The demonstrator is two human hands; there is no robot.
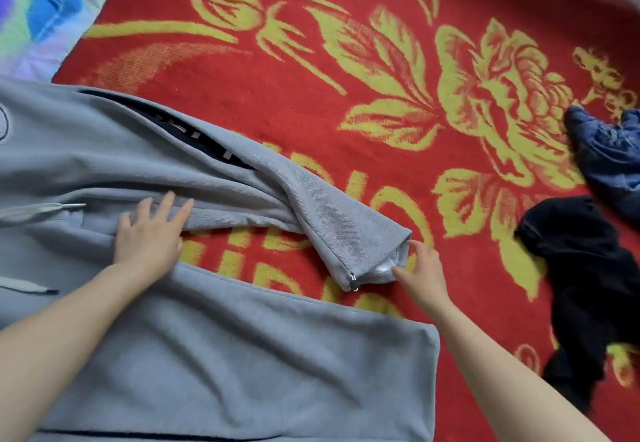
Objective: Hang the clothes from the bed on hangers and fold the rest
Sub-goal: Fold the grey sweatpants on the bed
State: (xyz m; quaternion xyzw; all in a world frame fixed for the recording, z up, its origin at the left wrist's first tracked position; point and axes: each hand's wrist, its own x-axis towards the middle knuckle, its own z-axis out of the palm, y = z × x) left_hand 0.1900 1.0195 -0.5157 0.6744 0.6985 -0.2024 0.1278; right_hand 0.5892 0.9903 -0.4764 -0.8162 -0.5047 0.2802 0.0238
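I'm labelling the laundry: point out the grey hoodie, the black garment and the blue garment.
grey hoodie [214, 348]: head view, on its flat body panel.
black garment [585, 268]: head view, on its crumpled middle.
blue garment [609, 150]: head view, on its bunched fabric.

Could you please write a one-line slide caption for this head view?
Left hand flat on a grey hoodie, right hand at its sleeve cuff.

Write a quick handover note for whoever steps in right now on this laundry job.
Left hand: open, flat on the grey hoodie, pinning it.
Right hand: open, fingertips at the sleeve cuff, not clearly gripping.
Hoodie is spread on the red blanket, sleeve out to the side, not folded yet.
Left: black garment and blue garment lie bunched at right. No hangers in view.
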